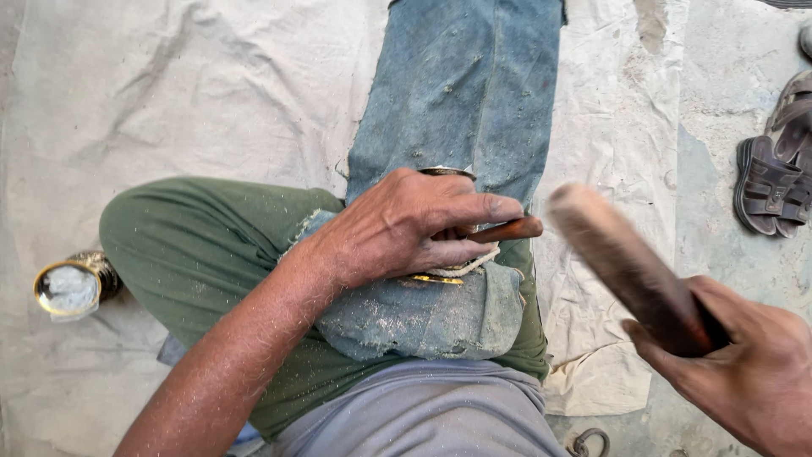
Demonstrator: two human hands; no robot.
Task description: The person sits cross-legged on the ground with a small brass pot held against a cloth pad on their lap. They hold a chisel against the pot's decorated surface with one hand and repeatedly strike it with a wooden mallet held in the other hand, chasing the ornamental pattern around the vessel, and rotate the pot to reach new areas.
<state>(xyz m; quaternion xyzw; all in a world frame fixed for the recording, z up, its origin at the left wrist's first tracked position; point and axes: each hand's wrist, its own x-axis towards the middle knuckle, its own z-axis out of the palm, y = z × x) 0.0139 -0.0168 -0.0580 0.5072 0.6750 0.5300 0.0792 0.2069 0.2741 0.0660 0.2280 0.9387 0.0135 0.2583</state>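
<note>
While blurred, brown wooden mallet (630, 271) looks dusty.

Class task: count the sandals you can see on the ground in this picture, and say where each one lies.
2 clearly: one dark sandal at the right edge and a second sandal overlapping it above. More may lie beyond the frame.

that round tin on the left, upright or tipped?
Tipped. The tin lies on its side on the cloth, its gold-rimmed mouth facing the camera, whitish contents visible inside.
</note>
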